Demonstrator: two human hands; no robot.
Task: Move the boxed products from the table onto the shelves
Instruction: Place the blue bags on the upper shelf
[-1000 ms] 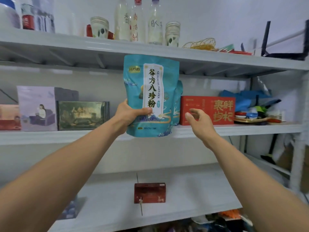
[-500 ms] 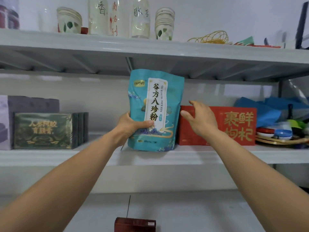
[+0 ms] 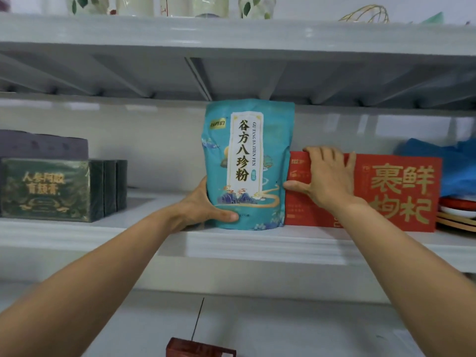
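Setting the teal pouch (image 3: 248, 163) upright on the middle shelf (image 3: 103, 235) is the step I judge to be in hand. Its base sits at the shelf's front edge, its right side against the red box (image 3: 396, 191). My left hand (image 3: 203, 204) grips the pouch low on its left side, thumb laid across the front near the bottom. My right hand (image 3: 327, 176) lies spread against the face of the red box, fingertips at its top edge, thumb reaching toward the pouch; it holds nothing.

To do this well, I would steady the red box with the right hand so it does not slide, push the pouch back from the lip until its whole base is on the shelf, and let go only once it stands by itself. A soft pouch may slump forward, so leaning it lightly on the box seems wise.

Printed on the pouch's white panel are 谷方八珍粉 and "GU FANG BA ZHEN FEN"; the small yellow badge above is too blurred to read. In gold, the red box says 裹鲜枸杞. Well to the left, a green box (image 3: 46, 191) carries gold characters I cannot read with certainty.
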